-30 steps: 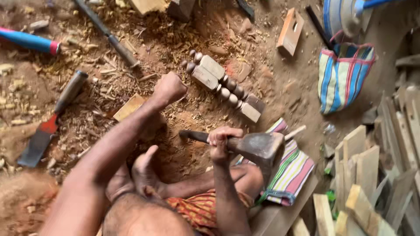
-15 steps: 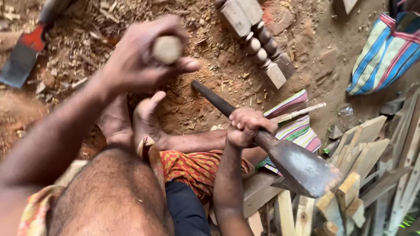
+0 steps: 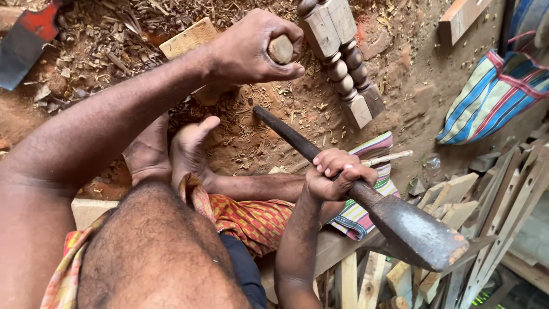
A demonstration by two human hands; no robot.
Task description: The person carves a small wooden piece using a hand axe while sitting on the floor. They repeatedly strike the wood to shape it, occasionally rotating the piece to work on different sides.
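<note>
I look down over a bare torso and crossed legs onto a dirt floor (image 3: 269, 137) littered with wood chips. My left hand (image 3: 254, 48) is raised toward the top of the view, fingers curled tight around a wooden rod (image 3: 280, 49); only its round cut end shows, poking out between thumb and forefinger. My right hand (image 3: 337, 174) sits lower and to the right, fingers wrapped shut around the dark handle of an adze (image 3: 412, 229), gripping it close to the head. The handle slants up and left from the fist toward the floor, while the broad rusty blade points down to the lower right, above a stack of pale wood pieces (image 3: 452, 197). Two bare feet (image 3: 171, 149) rest on the floor between my arms. Just beyond the left hand lies a turned wooden spindle (image 3: 343, 57) with square blocks and rounded beads, flat on the ground. A flat wooden block (image 3: 189, 37) lies partly under the left wrist. A striped cloth (image 3: 372, 171) sits under the right hand, and a striped bag (image 3: 492, 94) stands at the right edge. A red-handled tool (image 3: 26, 46) lies at top left.
</note>
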